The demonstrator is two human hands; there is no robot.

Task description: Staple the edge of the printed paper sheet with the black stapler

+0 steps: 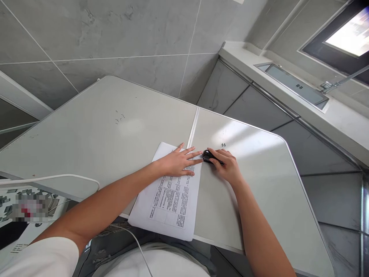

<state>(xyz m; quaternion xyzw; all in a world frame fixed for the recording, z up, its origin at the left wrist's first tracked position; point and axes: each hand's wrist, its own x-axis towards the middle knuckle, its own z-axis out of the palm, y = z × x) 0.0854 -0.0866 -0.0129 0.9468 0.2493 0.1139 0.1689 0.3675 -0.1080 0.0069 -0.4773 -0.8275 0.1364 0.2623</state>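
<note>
A stack of printed paper sheets (pixel 170 200) lies on the pale folding table (pixel 155 111), its near end reaching past the front edge. My left hand (pixel 178 161) rests flat on the upper part of the sheets with its fingers spread. In my right hand (pixel 226 163) is a black stapler (pixel 206 156), gripped from the right side. The stapler's front end meets the right edge of the paper, close to my left fingertips. Whether its jaws are pressed together is too small to make out.
Small staple strips (pixel 223 145) lie just beyond my right hand. Several loose staples (pixel 119 117) are scattered farther left. A white cable (pixel 69 176) crosses the table's left front edge. Behind the table are a tiled wall (pixel 129 30) and a counter with a sink (pixel 296 84).
</note>
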